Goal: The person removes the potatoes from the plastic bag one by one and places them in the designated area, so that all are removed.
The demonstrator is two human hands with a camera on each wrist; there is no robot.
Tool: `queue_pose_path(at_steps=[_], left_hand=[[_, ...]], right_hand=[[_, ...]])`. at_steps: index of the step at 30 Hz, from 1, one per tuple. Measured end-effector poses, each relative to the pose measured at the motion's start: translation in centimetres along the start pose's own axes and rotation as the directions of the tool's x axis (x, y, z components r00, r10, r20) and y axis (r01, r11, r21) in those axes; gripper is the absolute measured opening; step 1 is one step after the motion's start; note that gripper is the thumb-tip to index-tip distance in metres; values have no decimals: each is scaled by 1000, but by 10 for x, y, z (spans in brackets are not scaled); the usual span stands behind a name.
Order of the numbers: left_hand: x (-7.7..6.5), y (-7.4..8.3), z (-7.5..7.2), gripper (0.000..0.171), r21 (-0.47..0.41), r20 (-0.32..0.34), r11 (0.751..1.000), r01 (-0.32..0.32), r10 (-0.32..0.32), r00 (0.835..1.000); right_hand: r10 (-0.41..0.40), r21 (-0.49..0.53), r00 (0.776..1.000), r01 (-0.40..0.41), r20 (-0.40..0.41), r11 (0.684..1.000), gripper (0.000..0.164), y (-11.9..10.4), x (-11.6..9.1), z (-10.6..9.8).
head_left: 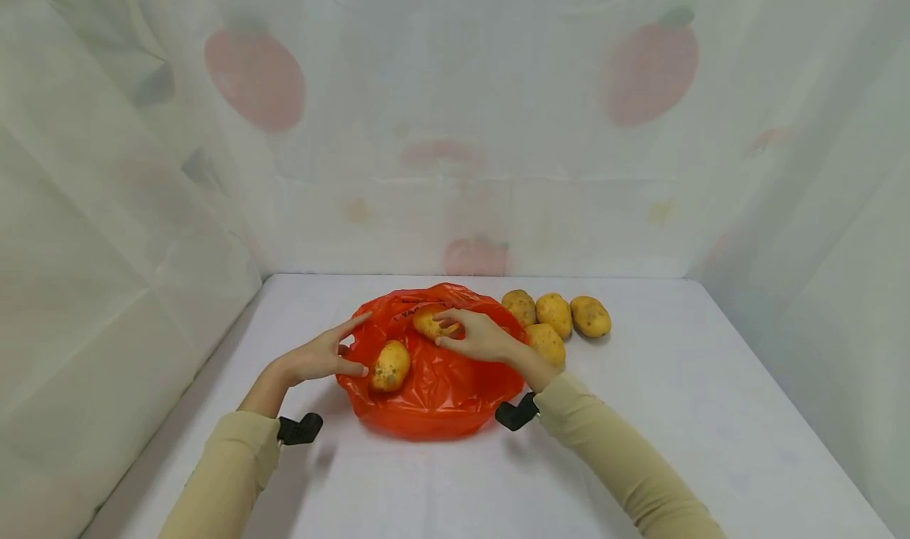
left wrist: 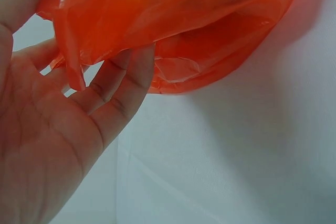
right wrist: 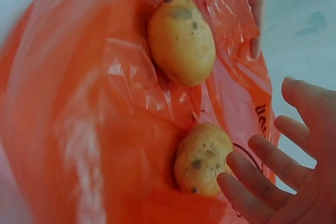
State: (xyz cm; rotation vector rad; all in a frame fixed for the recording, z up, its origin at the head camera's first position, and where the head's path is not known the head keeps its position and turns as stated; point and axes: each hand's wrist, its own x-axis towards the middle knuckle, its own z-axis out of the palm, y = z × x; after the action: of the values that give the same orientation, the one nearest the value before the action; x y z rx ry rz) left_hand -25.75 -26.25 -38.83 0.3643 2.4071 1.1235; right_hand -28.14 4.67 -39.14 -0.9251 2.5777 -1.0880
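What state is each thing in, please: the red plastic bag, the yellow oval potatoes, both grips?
Red plastic bag: mouth open, film creased.
Two yellow oval potatoes inside it: unpeeled, lying apart.
Four yellow oval potatoes on the white table: unpeeled.
Left grip: fingers spread, touching the bag's edge.
Right grip: fingers spread by one bagged potato; contact unclear.

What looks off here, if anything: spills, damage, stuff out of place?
Minor: in the right wrist view, dark marks on the upper potato and the lower potato, both inside the red bag. They stand out against the yellow skin; can't tell dirt from damage. Nothing looks spilled.
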Motion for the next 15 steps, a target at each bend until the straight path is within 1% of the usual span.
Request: queue_pose_path(at_steps=[3, 9, 15], left_hand=[[0, 0, 0, 90, 3, -1, 1000, 2, -2, 1000], [1, 1, 0, 90, 10, -5, 1000, 1, -1, 1000], [2, 0, 1, 91, 8, -5, 1000, -7, 7, 1000]], right_hand=[[1, 12, 1000, -1, 28, 1000, 49, -4, 3, 3], [-42, 34, 997, 40, 71, 999, 51, -6, 11, 11], [-40, 30, 994, 37, 105, 999, 53, -9, 18, 15]])
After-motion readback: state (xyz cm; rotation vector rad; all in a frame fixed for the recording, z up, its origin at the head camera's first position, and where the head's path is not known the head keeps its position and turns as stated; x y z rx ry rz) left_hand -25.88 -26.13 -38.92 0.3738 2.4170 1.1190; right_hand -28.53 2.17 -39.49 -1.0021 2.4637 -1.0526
